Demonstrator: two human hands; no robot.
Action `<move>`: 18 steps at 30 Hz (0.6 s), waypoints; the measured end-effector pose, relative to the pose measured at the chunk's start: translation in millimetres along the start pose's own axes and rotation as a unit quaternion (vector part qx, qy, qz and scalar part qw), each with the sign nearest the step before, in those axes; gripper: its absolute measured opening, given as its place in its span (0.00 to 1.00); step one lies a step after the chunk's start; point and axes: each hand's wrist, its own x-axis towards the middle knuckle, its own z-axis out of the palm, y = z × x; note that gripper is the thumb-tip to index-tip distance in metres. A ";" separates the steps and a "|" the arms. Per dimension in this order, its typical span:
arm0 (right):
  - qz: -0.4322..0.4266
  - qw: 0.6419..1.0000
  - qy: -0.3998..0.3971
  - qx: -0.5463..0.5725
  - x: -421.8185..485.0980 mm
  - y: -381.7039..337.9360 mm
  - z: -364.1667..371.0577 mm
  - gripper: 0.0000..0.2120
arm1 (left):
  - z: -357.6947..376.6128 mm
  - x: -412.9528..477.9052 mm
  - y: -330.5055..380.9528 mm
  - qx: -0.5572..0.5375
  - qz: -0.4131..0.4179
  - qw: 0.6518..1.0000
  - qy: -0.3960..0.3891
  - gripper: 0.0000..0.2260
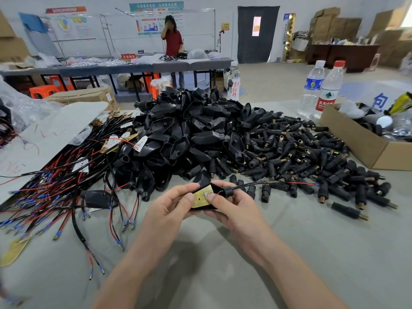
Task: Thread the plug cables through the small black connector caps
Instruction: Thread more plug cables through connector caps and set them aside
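A grey table [223, 253] carries a tall heap of black plastic plug housings [189, 130]. A tangle of red and black cables [55, 190] lies left of it, and a spread of small black brass-tipped connector caps [301, 157] lies to its right. In front of the heap, the left hand [169, 208] and right hand [236, 210] grip one black housing with a brass plate [201, 198], fingers curled around it and thumbs on the plate. Its thin cable [267, 182] runs rightward through one threaded cap [229, 191].

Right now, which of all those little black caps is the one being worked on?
Start at the big heap of black housings mid-table, then drop to the right hand in front of it. Just past its thumb sits one small black cap. Unlike the loose caps scattered nearby, it has a cable threaded through it.
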 end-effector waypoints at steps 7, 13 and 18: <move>0.022 0.999 -0.011 0.044 1.9 -0.8 -2.0 0.14 | 2.5 -0.2 1.0 0.061 0.035 0.998 0.003 0.13; 0.023 0.998 -0.022 0.049 1.4 -0.2 -1.9 0.15 | 3.1 -0.4 0.0 0.082 0.044 0.996 0.004 0.13; 0.024 0.999 -0.017 0.044 1.7 0.8 -1.9 0.15 | 3.5 -0.4 -1.1 0.093 0.046 0.995 0.006 0.13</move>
